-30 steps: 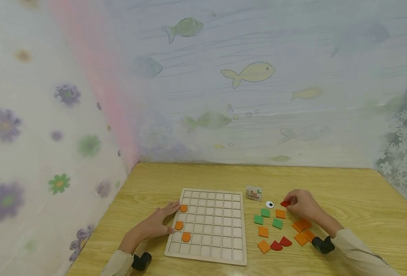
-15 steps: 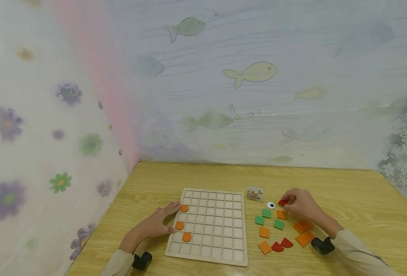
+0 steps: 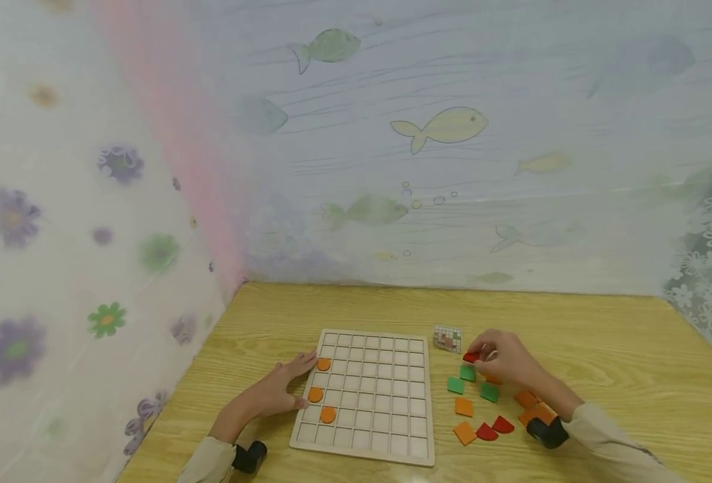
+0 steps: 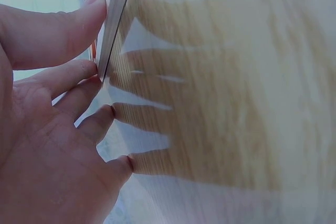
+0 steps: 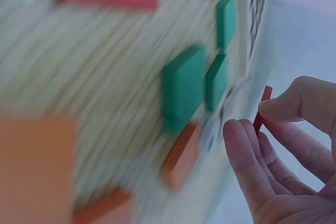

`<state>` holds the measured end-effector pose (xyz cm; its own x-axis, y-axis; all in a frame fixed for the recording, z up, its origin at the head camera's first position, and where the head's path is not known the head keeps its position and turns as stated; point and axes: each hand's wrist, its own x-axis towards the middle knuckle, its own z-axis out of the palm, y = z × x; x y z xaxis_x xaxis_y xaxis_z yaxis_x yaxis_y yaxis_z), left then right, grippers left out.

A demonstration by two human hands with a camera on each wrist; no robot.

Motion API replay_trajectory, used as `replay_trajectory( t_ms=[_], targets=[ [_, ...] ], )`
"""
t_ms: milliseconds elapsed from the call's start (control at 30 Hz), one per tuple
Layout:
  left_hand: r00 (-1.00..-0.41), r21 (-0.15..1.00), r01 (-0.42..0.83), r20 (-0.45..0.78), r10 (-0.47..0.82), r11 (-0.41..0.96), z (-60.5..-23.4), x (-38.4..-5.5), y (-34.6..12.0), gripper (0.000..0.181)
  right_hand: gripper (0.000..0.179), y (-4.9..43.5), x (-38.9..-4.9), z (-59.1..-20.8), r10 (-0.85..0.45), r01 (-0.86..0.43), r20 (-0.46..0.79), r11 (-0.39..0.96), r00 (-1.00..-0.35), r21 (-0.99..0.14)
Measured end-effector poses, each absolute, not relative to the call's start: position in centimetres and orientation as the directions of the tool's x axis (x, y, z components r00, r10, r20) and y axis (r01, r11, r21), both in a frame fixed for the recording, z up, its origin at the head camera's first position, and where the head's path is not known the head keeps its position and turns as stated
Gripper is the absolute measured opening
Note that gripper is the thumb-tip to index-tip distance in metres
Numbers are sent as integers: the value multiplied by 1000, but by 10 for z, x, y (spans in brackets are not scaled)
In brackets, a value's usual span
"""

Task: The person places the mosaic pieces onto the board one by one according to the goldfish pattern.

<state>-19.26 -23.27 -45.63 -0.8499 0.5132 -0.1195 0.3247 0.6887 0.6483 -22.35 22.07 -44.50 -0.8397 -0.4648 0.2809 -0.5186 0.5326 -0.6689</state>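
Note:
My right hand [image 3: 503, 359] pinches a red quarter-circle tile [image 3: 471, 357] between thumb and fingers, close over the loose tiles right of the board. In the right wrist view the red tile [image 5: 263, 106] shows edge-on at the thumb tip. My left hand [image 3: 277, 389] rests along the left edge of a wooden grid board [image 3: 368, 439], fingers extended, thumb at the rim. In the left wrist view the thumb and fingertips of the left hand [image 4: 58, 108] touch the board's side. Three orange round tiles [image 3: 328, 415] lie on the grid's left part.
Green square tiles [image 3: 455, 385], orange square tiles [image 3: 464, 406] and two red quarter-circle tiles [image 3: 486, 431] lie right of the board. A small pattern card [image 3: 448, 339] sits behind them. A round eye tile [image 5: 211, 134] is mostly hidden behind the right hand in the head view.
My right hand has moved left with the red quarter-circle tile, passing over the eye tile toward the board. The left hand stays at the board's edge.

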Motion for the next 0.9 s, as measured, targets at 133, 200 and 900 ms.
replay_trajectory(
  t_ms=[133,200,900],
  targets=[
    [-850,645,330,-115,515,689,-456,-192,-233,80,16,207,-222,-445,-479,-523,278,516,-833,-678],
    [-849,642,335,-112,517,689,-456,-192,-233,80,16,200,-221,-444,-492,-533,284,498,-823,-684],
    [-850,635,343,-104,516,693,-454,-191,-231,80,16,126,-226,-442,-551,-544,282,397,-785,-739]
  ],
)
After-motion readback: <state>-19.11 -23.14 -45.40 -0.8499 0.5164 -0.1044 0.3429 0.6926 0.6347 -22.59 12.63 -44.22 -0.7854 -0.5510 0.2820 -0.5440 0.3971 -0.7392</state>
